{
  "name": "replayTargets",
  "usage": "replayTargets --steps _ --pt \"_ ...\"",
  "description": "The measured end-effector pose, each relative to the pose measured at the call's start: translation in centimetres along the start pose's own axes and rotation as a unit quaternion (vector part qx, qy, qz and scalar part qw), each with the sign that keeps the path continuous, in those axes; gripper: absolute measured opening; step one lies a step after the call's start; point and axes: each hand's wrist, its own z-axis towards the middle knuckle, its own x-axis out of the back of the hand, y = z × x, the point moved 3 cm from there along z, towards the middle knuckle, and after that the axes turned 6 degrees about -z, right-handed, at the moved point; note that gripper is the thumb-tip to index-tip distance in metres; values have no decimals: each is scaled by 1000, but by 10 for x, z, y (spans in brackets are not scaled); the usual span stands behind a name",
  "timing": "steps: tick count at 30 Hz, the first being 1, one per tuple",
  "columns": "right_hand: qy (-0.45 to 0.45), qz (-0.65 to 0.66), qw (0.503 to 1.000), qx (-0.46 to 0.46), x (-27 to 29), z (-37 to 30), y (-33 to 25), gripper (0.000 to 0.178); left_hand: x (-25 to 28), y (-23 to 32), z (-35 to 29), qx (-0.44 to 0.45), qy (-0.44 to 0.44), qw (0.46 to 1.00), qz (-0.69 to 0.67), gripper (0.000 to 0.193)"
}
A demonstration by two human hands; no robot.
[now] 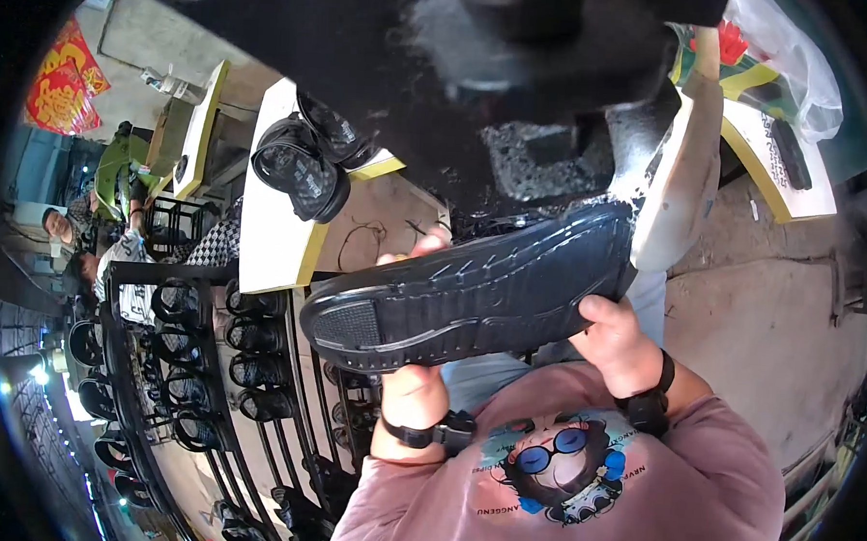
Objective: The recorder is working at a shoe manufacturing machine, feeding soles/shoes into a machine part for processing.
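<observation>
Between both hands I hold a black slipper [471, 296] sideways, its ridged outsole facing me and its upper side hidden. My left hand [414, 384] is wrapped round the end at the left, its fingertips showing past the far edge. My right hand [612, 334] grips the other end, thumb against the sole's edge. That right end touches or nearly touches the underside of a dark machine [545, 159], close to a cream-coloured curved piece [677, 184]; a small gap, if any, cannot be made out.
Black slippers [302, 168] lie on a white, yellow-edged table [265, 249] at the left. Below it, a black rack [143, 275] holds several more. At right is another white table [804, 195] with a plastic bag [800, 69]. Another person [124, 267] is far left.
</observation>
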Motion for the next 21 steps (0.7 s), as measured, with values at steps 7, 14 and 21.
replayTargets --steps 7,14,21 --pt "50 -40 996 56 51 -12 -35 54 -31 -19 -27 213 216 953 -1 86" --pt "31 -72 991 109 46 -6 -71 54 -24 -37 -30 197 166 966 -16 78" --pt "43 -70 994 69 36 -9 -35 62 -10 -22 -24 149 220 964 -17 70"
